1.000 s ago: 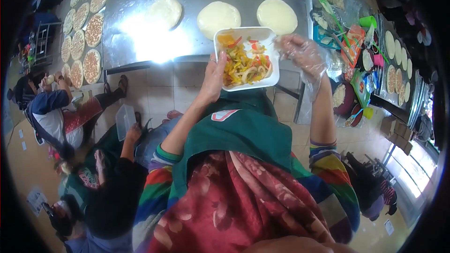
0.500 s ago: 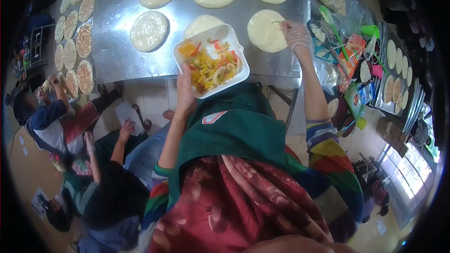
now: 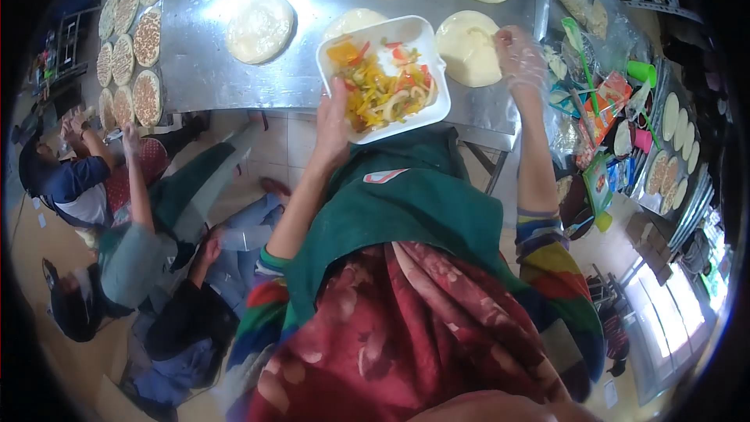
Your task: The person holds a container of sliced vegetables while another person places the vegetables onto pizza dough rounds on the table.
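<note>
My left hand (image 3: 333,126) grips the near left side of a white foam tray (image 3: 436,101), thumb over the rim. Strips of yellow, orange and red peppers (image 3: 383,90) lie in it, with some pale pieces. The tray is held over the front edge of the metal griddle and partly hides a dough round (image 3: 355,22). My right hand (image 3: 522,59), in a clear plastic glove, is at the right edge of another dough round (image 3: 467,51), its fingers curled together. Whether anything is between them I cannot make out. A small mark shows on that round's top.
More pale dough rounds (image 3: 260,29) lie on the griddle (image 3: 195,62). Browned flatbreads (image 3: 147,98) stand in rows at left. Right of the griddle are a green spatula (image 3: 578,39), packets and a green cup (image 3: 641,72). Other people (image 3: 133,258) are at lower left.
The view has shifted, so the griddle and tray sit further right. My right hand has drawn back from over the dough round to its right edge. My left hand still holds the tray.
</note>
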{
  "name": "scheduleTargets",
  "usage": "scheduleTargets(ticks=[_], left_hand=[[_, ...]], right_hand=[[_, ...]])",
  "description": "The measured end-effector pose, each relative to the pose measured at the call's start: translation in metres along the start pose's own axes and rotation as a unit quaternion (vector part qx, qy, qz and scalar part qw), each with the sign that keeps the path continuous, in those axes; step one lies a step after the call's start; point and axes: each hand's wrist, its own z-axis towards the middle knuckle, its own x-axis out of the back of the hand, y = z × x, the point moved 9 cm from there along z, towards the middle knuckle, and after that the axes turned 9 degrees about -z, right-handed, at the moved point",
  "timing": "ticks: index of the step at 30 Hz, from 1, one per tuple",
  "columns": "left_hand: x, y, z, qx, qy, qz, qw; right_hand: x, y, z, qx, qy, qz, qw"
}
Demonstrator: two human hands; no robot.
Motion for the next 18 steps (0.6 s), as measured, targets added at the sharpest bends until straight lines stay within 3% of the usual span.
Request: scheduleTargets(ticks=[3,6,9,12,16,18], left_hand=[[-0.014,0.0,0.008,-0.014,-0.035,0.016,0.999],[-0.032,0.005,0.009,-0.039,-0.057,0.035,0.997],[-0.045,0.003,0.011,-0.039,-0.077,0.042,0.995],[-0.054,0.003,0.009,-0.047,-0.088,0.083,0.992],[-0.059,0.002,0.008,-0.04,-0.099,0.076,0.991],[-0.06,0.001,0.008,-0.039,-0.099,0.077,0.991]], right_hand=[[0.041,-0.032,-0.026,0.04,-0.045,0.06,0.996],[0.057,-0.082,-0.069,0.155,-0.069,0.118,0.978],[0.016,-0.114,-0.101,0.248,-0.163,-0.055,0.953],[-0.007,-0.124,-0.117,0.278,-0.176,-0.153,0.932],[-0.016,-0.102,-0.122,0.309,-0.1,-0.069,0.943],[0.005,-0.105,-0.115,0.249,-0.132,-0.021,0.959]])
